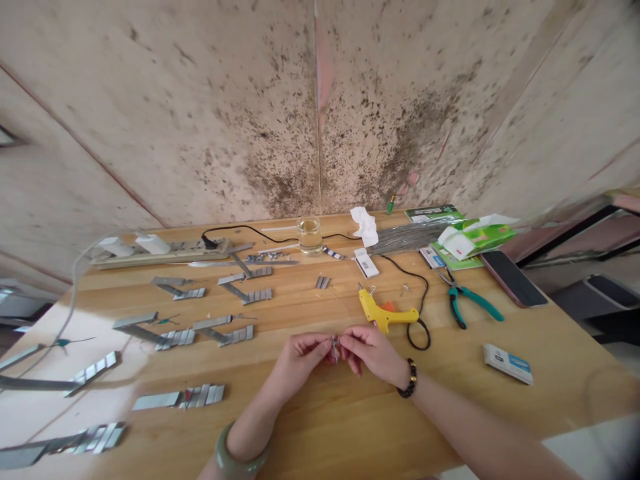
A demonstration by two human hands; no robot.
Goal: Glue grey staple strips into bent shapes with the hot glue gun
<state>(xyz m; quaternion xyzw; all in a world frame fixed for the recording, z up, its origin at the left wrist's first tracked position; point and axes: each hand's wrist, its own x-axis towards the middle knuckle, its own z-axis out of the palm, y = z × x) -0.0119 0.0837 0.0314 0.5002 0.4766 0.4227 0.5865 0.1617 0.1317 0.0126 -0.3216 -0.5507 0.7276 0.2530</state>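
My left hand (pixel 306 360) and my right hand (pixel 369 352) meet above the front middle of the table. Between their fingertips is a small, thin grey piece (pixel 335 348), pinched from both sides; its exact kind is too small to make out. Just beyond my right hand lies a yellow hot glue gun (pixel 375 308), nozzle toward the back left. A few short grey strips (pixel 323 283) rest on the wood farther back. To the left, several grey zigzag pieces made of folded strips (pixel 175 339) are laid out in rows.
A power strip (pixel 165 253) with plugs runs along the back left. A glass of pale liquid (pixel 310 237) stands near the wall. Teal-handled pliers (pixel 465 300), a phone (pixel 515 279), a tissue pack (pixel 475 237), a bundle of wires (pixel 413 237) and a small box (pixel 509 364) lie right.
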